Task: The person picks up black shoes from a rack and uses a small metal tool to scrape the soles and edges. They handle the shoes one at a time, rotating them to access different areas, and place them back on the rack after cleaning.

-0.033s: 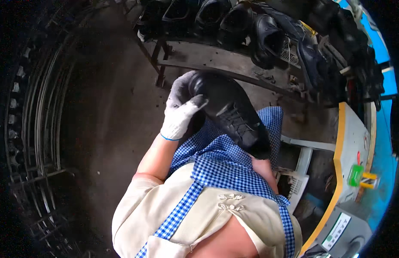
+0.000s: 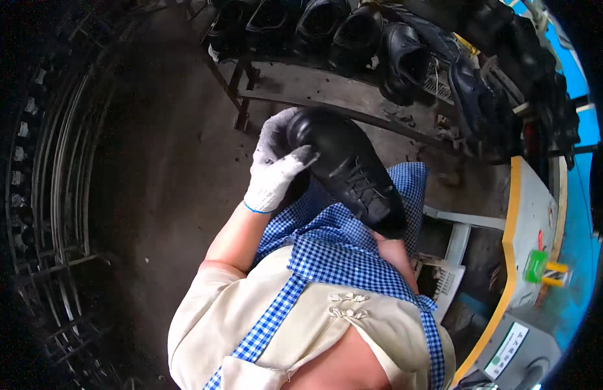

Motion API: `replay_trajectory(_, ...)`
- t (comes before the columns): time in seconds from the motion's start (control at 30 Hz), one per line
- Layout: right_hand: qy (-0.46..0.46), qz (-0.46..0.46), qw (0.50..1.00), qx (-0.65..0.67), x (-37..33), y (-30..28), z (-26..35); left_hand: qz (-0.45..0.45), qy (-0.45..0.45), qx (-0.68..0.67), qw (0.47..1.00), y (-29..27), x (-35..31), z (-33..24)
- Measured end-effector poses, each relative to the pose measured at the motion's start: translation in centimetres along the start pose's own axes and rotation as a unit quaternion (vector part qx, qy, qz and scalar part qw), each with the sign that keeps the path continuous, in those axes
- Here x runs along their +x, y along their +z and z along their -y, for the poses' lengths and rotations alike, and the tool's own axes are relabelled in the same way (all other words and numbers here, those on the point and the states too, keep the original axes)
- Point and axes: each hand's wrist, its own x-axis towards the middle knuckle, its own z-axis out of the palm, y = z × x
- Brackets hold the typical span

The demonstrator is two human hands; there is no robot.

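My left hand [image 2: 275,166], in a white knitted glove with a grey coated palm, is closed on the toe end of a black lace-up shoe [image 2: 343,156]. Its thumb presses on the upper and the fingers wrap round the toe. The shoe is tilted over my lap, laces up, its heel end toward my lower right. My right hand [image 2: 387,242] is at that heel end, mostly behind the shoe. Only bare skin near the wrist shows, and its fingers are hidden. A blue-and-white checked apron [image 2: 353,260] covers my lap below the shoe.
Several black shoes [image 2: 321,23] stand in a row on a metal-framed rack [image 2: 301,101] ahead. To the right is a white machine or bench with a yellow edge [image 2: 511,227], with a green-and-yellow object [image 2: 542,268] beside it. Metal racking [image 2: 61,195] lines the left.
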Motion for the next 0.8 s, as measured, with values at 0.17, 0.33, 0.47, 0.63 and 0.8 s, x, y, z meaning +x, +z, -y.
replay_trajectory(0.17, 0.003, 0.128, 0.913, 0.386, 7.1, 4.9, -5.6, -0.004, 0.018, 0.093, 0.995, 1.0, -0.2, 1.0)
replay_trajectory(0.33, 0.084, 0.032, 0.605, 0.791, 8.0, 2.4, 2.0, -0.018, 0.046, 0.095, 0.994, 1.3, 0.7, 0.4)
replay_trajectory(0.47, -0.054, 0.0, 0.69, 0.722, 6.6, -2.2, 2.4, -0.056, 0.007, 0.12, 0.991, -1.0, 4.0, 2.4)
replay_trajectory(0.63, -0.201, -0.105, 0.806, 0.546, 5.3, -6.4, 5.0, -0.086, -0.139, 0.021, 0.986, -3.2, 5.9, 6.8)
replay_trajectory(0.8, -0.143, -0.067, 0.84, 0.518, 3.7, -8.0, 4.7, -0.103, -0.217, 0.013, 0.971, -1.9, 5.6, 8.0)
